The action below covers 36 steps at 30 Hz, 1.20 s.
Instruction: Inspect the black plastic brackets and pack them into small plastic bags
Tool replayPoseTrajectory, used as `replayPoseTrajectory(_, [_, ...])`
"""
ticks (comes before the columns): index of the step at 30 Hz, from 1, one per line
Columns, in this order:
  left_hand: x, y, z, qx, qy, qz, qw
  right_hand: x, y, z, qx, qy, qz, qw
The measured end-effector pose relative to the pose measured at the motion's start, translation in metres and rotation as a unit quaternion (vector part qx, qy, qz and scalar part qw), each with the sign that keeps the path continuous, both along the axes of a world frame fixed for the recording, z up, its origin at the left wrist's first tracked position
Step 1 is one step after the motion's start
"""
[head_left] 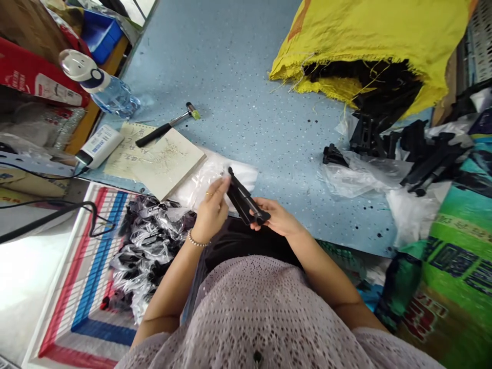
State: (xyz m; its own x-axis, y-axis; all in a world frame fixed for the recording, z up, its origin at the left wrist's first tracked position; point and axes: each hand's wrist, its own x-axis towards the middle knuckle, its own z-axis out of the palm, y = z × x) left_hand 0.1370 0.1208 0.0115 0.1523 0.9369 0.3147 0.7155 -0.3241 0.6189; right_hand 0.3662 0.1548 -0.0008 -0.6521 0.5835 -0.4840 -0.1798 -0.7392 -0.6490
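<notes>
My right hand (274, 216) grips a long black plastic part (244, 197) by its near end. The part looks like a narrow folding bracket with a thin rod along it, and it slants over the table's front edge. My left hand (213, 207) is beside the part's far end, fingers curled and pinched together. Its fingertips are over a pile of clear plastic bags (198, 184); whether they hold a bag or touch the part, I cannot tell. A thick pale pad (172, 164) lies left of the bags, with a small black-handled hammer (157, 134) resting partly on it.
A yellow woven sack (369, 36) spills black parts (369, 136) at the right, near a green sack (457, 246). A crate (82, 277) of bagged black parts (154, 246) stands below left. A water bottle (111, 92) and a white device (100, 146) stand on the blue table (238, 97).
</notes>
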Motion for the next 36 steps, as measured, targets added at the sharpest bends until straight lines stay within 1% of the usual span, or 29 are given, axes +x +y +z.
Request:
replayPoseTrajectory(2, [-0.007, 0.003, -0.005, 0.002, -0.010, 0.052, 0.999, 0.012, -0.003, 0.005, 0.001, 0.022, 0.030, 0.999])
replayPoseTrajectory(4, [-0.013, 0.007, -0.008, 0.009, -0.011, 0.065, 0.998, 0.024, -0.008, 0.002, -0.003, 0.060, 0.063, 0.996])
replayPoseTrajectory(6, [-0.013, 0.009, -0.008, 0.021, -0.007, 0.063, 0.998, 0.029, -0.011, -0.004, -0.010, 0.092, 0.091, 0.992])
replayPoseTrajectory(8, [-0.008, 0.007, -0.004, 0.046, 0.007, 0.064, 0.997, 0.024, -0.012, -0.011, -0.020, 0.105, 0.093, 0.990])
replayPoseTrajectory(10, [0.000, 0.000, 0.001, 0.086, 0.028, 0.055, 0.994, 0.013, -0.010, -0.014, -0.020, 0.080, 0.073, 0.994])
replayPoseTrajectory(11, [0.004, -0.004, 0.003, 0.105, 0.036, 0.041, 0.993, 0.006, -0.008, -0.014, -0.010, 0.054, 0.058, 0.997])
replayPoseTrajectory(13, [0.013, -0.013, 0.006, 0.118, 0.046, -0.022, 0.992, -0.008, -0.007, -0.009, 0.025, -0.007, 0.022, 0.999])
replayPoseTrajectory(15, [0.021, -0.019, 0.005, 0.091, 0.046, -0.103, 0.989, -0.017, -0.008, 0.000, 0.105, -0.093, -0.031, 0.990])
replayPoseTrajectory(16, [0.024, -0.021, 0.005, 0.072, 0.040, -0.136, 0.987, -0.021, -0.011, 0.006, 0.161, -0.147, -0.060, 0.974])
replayPoseTrajectory(17, [0.026, -0.023, 0.006, 0.052, 0.030, -0.156, 0.986, -0.023, -0.014, 0.013, 0.221, -0.203, -0.082, 0.950])
replayPoseTrajectory(18, [0.026, -0.024, 0.008, 0.038, 0.016, -0.165, 0.985, -0.024, -0.017, 0.019, 0.281, -0.252, -0.091, 0.921])
replayPoseTrajectory(19, [0.024, -0.026, 0.012, 0.031, 0.000, -0.163, 0.986, -0.024, -0.020, 0.025, 0.328, -0.279, -0.083, 0.899])
replayPoseTrajectory(20, [0.019, -0.029, 0.020, 0.026, -0.018, -0.151, 0.988, -0.024, -0.023, 0.031, 0.352, -0.275, -0.062, 0.892])
replayPoseTrajectory(21, [0.013, -0.034, 0.030, 0.020, -0.036, -0.134, 0.990, -0.022, -0.025, 0.035, 0.355, -0.249, -0.032, 0.901])
replayPoseTrajectory(22, [0.005, -0.042, 0.043, 0.012, -0.051, -0.119, 0.992, -0.020, -0.026, 0.037, 0.340, -0.208, 0.003, 0.917])
replayPoseTrajectory(24, [-0.015, -0.065, 0.070, -0.025, -0.070, -0.104, 0.992, -0.014, -0.024, 0.037, 0.288, -0.135, 0.052, 0.947])
replayPoseTrajectory(25, [-0.025, -0.079, 0.082, -0.061, -0.075, -0.103, 0.990, -0.011, -0.021, 0.033, 0.268, -0.124, 0.053, 0.954])
replayPoseTrajectory(26, [-0.034, -0.094, 0.088, -0.104, -0.076, -0.101, 0.986, -0.008, -0.017, 0.027, 0.259, -0.133, 0.038, 0.956])
replayPoseTrajectory(27, [-0.042, -0.109, 0.089, -0.153, -0.072, -0.090, 0.981, -0.005, -0.013, 0.020, 0.261, -0.156, 0.011, 0.953])
replayPoseTrajectory(28, [-0.051, -0.123, 0.084, -0.206, -0.063, -0.061, 0.975, -0.002, -0.008, 0.011, 0.268, -0.183, -0.021, 0.946])
replayPoseTrajectory(29, [-0.060, -0.137, 0.071, -0.263, -0.049, -0.009, 0.964, 0.000, -0.003, 0.001, 0.274, -0.210, -0.051, 0.937])
replayPoseTrajectory(30, [-0.070, -0.150, 0.053, -0.317, -0.030, 0.060, 0.946, 0.001, 0.002, -0.009, 0.279, -0.232, -0.072, 0.929])
replayPoseTrajectory(31, [-0.082, -0.163, 0.032, -0.363, -0.009, 0.136, 0.922, 0.003, 0.006, -0.019, 0.281, -0.247, -0.085, 0.923])
replayPoseTrajectory(32, [-0.097, -0.175, 0.008, -0.405, 0.010, 0.216, 0.888, 0.004, 0.009, -0.026, 0.282, -0.256, -0.093, 0.920])
replayPoseTrajectory(34, [-0.131, -0.202, -0.034, -0.449, 0.035, 0.343, 0.824, 0.008, 0.014, -0.037, 0.281, -0.264, -0.098, 0.917])
replayPoseTrajectory(35, [-0.150, -0.217, -0.051, -0.463, 0.045, 0.394, 0.793, 0.009, 0.015, -0.039, 0.280, -0.266, -0.096, 0.917])
replayPoseTrajectory(36, [-0.169, -0.231, -0.062, -0.474, 0.054, 0.436, 0.763, 0.011, 0.016, -0.040, 0.280, -0.268, -0.093, 0.917])
